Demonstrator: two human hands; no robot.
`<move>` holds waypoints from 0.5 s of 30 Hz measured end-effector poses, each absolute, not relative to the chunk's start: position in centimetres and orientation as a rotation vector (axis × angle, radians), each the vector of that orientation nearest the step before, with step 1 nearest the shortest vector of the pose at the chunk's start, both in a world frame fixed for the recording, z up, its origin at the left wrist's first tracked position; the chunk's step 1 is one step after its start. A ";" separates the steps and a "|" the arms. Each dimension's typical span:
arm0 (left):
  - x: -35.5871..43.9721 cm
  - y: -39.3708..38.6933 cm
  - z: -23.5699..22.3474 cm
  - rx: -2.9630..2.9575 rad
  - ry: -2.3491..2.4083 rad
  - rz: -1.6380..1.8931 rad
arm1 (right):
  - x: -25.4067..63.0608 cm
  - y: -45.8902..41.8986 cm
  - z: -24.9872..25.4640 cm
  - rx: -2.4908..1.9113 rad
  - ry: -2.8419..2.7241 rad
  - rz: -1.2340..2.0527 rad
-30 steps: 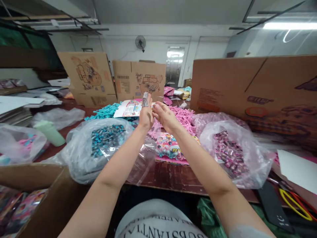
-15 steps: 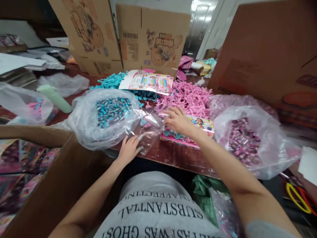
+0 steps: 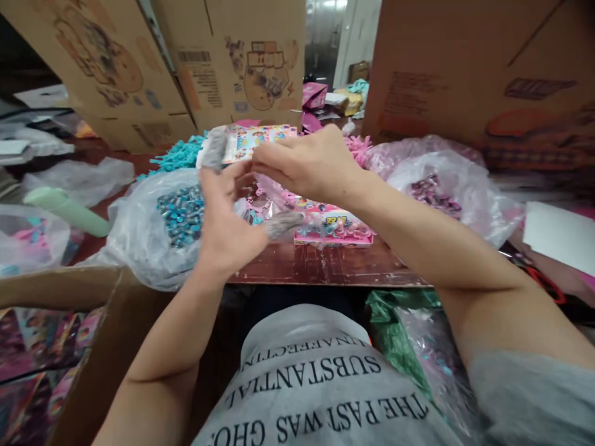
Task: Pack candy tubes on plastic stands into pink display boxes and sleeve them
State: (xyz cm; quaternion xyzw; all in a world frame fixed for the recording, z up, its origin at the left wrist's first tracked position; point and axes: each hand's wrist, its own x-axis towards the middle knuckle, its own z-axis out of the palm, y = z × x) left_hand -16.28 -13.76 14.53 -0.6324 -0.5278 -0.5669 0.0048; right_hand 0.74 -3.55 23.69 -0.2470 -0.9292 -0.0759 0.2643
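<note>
My left hand (image 3: 227,217) is raised in front of the blue pieces, grey covers on its thumb and forefinger. These two are spread wide; its other fingers bend in by my right fingertips. My right hand (image 3: 307,161) is closed in a pinch, apparently on a clear plastic bag (image 3: 272,186), whose gripped edge is hidden behind the fingers. Small pink and blue pieces show through the plastic. Just below my right wrist lies a pink printed display box (image 3: 334,232) with small pieces in it. A colourful printed sheet (image 3: 260,139) lies behind my hands.
A bag of blue wrapped pieces (image 3: 179,217) stands left, a bag of purple-pink ones (image 3: 434,195) right. Teal plastic pieces (image 3: 179,155) are heaped behind. Tall cartons (image 3: 274,93) line the back. An open carton (image 3: 93,347) with printed packs is at lower left.
Both hands have risen from the table and come together, my left from the table edge, my right from beside the box. The view has turned right.
</note>
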 end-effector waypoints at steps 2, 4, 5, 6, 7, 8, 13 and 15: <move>-13.6 -12.1 16.6 -2.146 -1.728 -1.765 | 0.9 -4.0 26.0 -0.713 -2.474 -0.416; -13.2 -10.7 17.0 -2.236 -1.884 -1.596 | 2.6 -3.3 27.7 -0.771 -2.368 -0.533; -14.0 -10.0 17.0 -2.250 -1.950 -1.460 | 3.9 -2.6 28.3 -0.800 -2.315 -0.551; -15.2 -9.4 16.9 -2.249 -1.994 -1.324 | 5.3 -1.8 28.7 -0.821 -2.274 -0.553; -16.7 -8.8 17.0 -2.244 -2.017 -1.214 | 6.6 -1.0 28.9 -0.840 -2.254 -0.544; -18.4 -8.3 17.3 -2.237 -2.031 -1.143 | 7.7 -0.3 29.0 -0.865 -2.251 -0.535; -21.7 -7.8 23.2 -2.030 -1.726 -1.391 | 7.8 -0.1 29.3 -1.096 -2.344 -0.659; -19.5 -8.0 25.9 -2.108 -1.432 -1.499 | 6.4 -0.7 29.7 -1.081 -2.384 -0.709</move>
